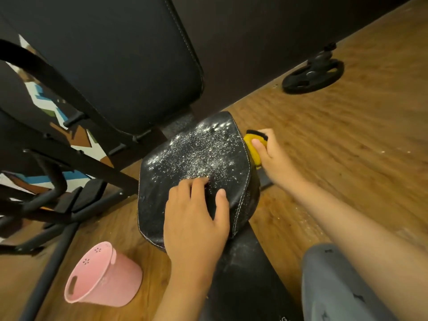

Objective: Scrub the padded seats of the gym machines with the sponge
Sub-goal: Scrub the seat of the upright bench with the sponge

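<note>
Black padded seat (199, 158) in the middle, speckled all over with white bits. Left hand (196, 218) flat on the near part of the seat, fingers spread wide, holding nothing. Right hand (274, 161) wrapped tight round a yellow sponge (253, 148) with a dark top, thumb on the yellow part. Sponge right up against the seat's right side. Big black back pad (115, 54) up behind the seat. Pink bucket (104, 276) on the wooden floor (347, 140), near the seat's left corner. Round black weight (312, 76) well apart, far up on the right.
</note>
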The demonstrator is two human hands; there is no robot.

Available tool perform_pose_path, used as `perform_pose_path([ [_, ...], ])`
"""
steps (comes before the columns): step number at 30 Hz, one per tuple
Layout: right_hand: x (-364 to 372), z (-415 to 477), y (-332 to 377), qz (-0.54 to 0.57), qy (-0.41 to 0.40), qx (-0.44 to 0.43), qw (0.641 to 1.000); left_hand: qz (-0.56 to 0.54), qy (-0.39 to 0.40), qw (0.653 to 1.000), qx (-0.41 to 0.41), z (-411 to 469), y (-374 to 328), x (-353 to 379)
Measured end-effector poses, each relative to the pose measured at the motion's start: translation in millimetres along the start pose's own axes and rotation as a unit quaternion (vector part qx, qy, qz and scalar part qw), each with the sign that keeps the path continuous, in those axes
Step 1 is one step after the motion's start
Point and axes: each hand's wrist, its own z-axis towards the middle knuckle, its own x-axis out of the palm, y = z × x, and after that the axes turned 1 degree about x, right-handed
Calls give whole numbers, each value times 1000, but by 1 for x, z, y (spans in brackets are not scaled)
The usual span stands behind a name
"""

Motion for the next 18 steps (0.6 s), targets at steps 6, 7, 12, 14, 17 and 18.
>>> perform_pose_path([
  [6, -12, -32, 4, 95, 66, 5, 993, 2, -6, 1000, 0, -1, 0, -1],
  [7, -14, -42, 4, 123, 79, -2, 989, 4, -6, 1000, 1, -1, 0, -1],
  [12, -12, -35, 0, 124, 82, -52, 988, 21, -6, 1000, 5, 0, -1, 0],
  [14, -8, -10, -3, 97, 70, -63, 991, 21, -6, 1000, 5, 0, -2, 0],
  [17, -1, 35, -8, 50, 58, -64, 995, 21, -13, 1000, 3, 0, -3, -1],
  [18, 0, 46, -8, 43, 55, -56, 996, 21, -14, 1000, 2, 0, -3, -1],
])
